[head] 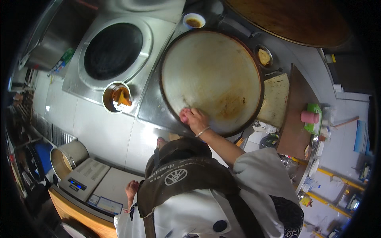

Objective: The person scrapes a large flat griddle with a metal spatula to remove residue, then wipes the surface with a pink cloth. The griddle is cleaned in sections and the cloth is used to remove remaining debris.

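A large round griddle [208, 71] with a dark rim and brown scorch marks lies before me. My right hand [196, 119] is at its near left edge, closed around a crumpled pink cloth [184, 115] that touches the surface. My left hand [132, 189] hangs low beside my apron, near a white-topped appliance [114, 186]; its fingers are partly hidden, and I cannot tell whether it holds anything. Behind the griddle stands a white bowl [194, 21] of brown liquid. A metal bowl [264, 56] with something pale yellow is at the back right.
Left of the griddle is a steel stove with a round black plate [113, 50]. A metal pot [117, 97] of amber liquid sits at its corner. A brown board [297, 119] and a green box [314, 119] are at right. A large pot [70, 157] stands lower left.
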The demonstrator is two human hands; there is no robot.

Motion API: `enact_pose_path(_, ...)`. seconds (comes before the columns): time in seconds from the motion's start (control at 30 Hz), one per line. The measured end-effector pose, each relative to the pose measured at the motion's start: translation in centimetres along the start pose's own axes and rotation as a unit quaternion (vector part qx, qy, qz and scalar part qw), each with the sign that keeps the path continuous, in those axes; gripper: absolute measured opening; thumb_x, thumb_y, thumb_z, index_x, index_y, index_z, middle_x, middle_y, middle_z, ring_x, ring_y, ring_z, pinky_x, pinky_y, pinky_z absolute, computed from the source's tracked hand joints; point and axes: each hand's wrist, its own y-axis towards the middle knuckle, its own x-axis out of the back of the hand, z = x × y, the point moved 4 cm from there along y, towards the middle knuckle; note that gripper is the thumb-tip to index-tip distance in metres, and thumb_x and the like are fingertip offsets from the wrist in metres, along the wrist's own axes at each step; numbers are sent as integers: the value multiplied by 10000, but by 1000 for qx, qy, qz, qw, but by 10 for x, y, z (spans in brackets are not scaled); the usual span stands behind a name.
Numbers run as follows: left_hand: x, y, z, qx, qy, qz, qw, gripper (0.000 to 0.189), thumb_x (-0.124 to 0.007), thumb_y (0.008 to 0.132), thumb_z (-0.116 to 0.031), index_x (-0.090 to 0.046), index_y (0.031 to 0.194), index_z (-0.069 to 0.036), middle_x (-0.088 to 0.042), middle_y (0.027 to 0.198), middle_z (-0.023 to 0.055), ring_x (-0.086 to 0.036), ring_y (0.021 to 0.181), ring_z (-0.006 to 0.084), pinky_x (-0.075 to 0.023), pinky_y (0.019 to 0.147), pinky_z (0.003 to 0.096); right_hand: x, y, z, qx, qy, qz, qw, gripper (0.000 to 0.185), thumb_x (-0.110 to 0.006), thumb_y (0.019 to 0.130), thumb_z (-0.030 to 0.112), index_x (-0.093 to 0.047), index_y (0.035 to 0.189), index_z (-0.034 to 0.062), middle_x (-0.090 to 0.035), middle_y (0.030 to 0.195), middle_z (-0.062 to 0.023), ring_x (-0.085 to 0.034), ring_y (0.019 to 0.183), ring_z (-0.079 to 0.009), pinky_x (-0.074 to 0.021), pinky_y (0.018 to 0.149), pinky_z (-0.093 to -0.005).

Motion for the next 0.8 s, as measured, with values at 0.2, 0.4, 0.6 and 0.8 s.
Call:
enact_pose_path(0.2,14,15,10,-83,31,-54,995,158,-675,694,-126,-526,738,-99,-593,728,56,-576,676,276,-471,583,371,84,19,-212,-454,422,-123,775,138,-550,745,188,-612,700,73,-608,726,-104,-576,606,-182,-464,561,-304)
enact_pose_path(0.4,6,28,-64,185,-283,-1,941,119,-562,786,-131,-488,837,-53,-512,715,47,-517,682,216,-434,580,321,159,87,-285,-603,1,-87,793,302,-598,755,309,-624,644,29,-597,574,-85,-582,495,-182,-458,426,-313)
enact_pose_path(0.6,-25,35,-121,188,-538,111,814,136,-469,825,-86,-471,923,8,-468,731,56,-479,695,176,-409,577,282,40,223,-186,-280,256,-32,925,165,-577,730,241,-622,694,85,-591,660,-98,-575,628,-216,-450,601,-320)
enact_pose_path(0.8,-21,63,-108,246,-402,13,882,197,-496,830,-133,-495,961,14,-513,721,49,-505,620,163,-409,532,260,6,118,-59,-200,473,174,840,149,-551,694,164,-622,772,59,-632,808,-71,-592,715,-186,-464,665,-288)
